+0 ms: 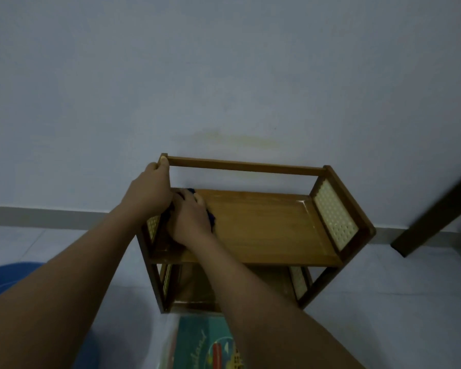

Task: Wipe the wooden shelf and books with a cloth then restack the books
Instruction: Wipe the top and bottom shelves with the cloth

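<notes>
The dark blue cloth [197, 209] is pressed under the right hand [190, 219] at the left end of the wooden shelf [264, 225]'s upper board; being soft, it is best kept bunched beneath the palm. The shelf's rear left post is gripped by the left hand [151, 190]: the frame looks light, so steadying is needed. In front of the shelf, a book [205, 344] lies on the floor.

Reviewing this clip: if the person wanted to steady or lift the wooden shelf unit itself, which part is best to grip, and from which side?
Probably the top back rail of the wooden shelf, reached from above. It is a thin, exposed bar with open space beneath, so fingers can wrap it. The left hand already grips its left corner post, while the right hand presses the dark cloth on the upper board.
</notes>
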A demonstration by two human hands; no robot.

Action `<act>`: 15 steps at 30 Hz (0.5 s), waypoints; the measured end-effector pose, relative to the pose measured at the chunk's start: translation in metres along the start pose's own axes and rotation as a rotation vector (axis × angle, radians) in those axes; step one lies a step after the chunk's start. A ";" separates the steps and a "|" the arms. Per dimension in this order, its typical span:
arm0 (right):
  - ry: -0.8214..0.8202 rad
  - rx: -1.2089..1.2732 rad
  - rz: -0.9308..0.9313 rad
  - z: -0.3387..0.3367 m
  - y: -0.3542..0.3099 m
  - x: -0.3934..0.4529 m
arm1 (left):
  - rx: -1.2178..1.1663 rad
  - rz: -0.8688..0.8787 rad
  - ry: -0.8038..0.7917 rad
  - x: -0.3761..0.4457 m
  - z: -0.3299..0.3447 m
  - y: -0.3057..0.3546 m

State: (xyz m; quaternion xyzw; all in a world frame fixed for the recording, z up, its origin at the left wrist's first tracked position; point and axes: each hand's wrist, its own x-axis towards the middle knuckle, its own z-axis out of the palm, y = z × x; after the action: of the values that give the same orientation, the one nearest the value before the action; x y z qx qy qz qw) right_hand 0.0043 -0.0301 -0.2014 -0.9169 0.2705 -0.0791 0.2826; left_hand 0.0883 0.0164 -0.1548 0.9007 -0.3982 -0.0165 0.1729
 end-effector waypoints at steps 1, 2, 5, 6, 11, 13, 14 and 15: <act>-0.017 0.009 0.019 0.001 -0.001 -0.017 | -0.002 0.000 -0.008 -0.001 0.000 0.000; -0.023 -0.023 0.011 0.004 -0.003 -0.039 | 0.000 0.003 -0.014 -0.001 -0.001 0.000; 0.026 -0.102 -0.137 0.011 -0.008 -0.084 | 0.005 0.016 0.002 -0.002 0.000 0.000; 0.014 -0.101 -0.173 0.009 -0.003 -0.086 | 0.017 0.014 0.008 -0.001 0.000 -0.003; 0.082 -0.115 -0.008 -0.052 0.097 -0.113 | 0.003 0.016 -0.023 -0.008 -0.003 0.002; 0.213 -0.134 0.202 -0.087 0.148 -0.133 | -0.031 0.006 -0.022 -0.008 -0.006 0.004; 0.291 -0.161 0.274 -0.099 0.164 -0.144 | -0.052 -0.004 -0.024 -0.009 -0.007 0.005; 0.348 -0.162 0.314 -0.104 0.166 -0.148 | -0.067 -0.009 -0.025 -0.008 -0.009 0.007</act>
State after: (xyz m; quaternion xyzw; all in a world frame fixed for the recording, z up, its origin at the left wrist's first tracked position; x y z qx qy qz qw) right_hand -0.2261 -0.1147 -0.2073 -0.8559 0.4596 -0.1692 0.1662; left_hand 0.0793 0.0207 -0.1454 0.8959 -0.3954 -0.0419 0.1980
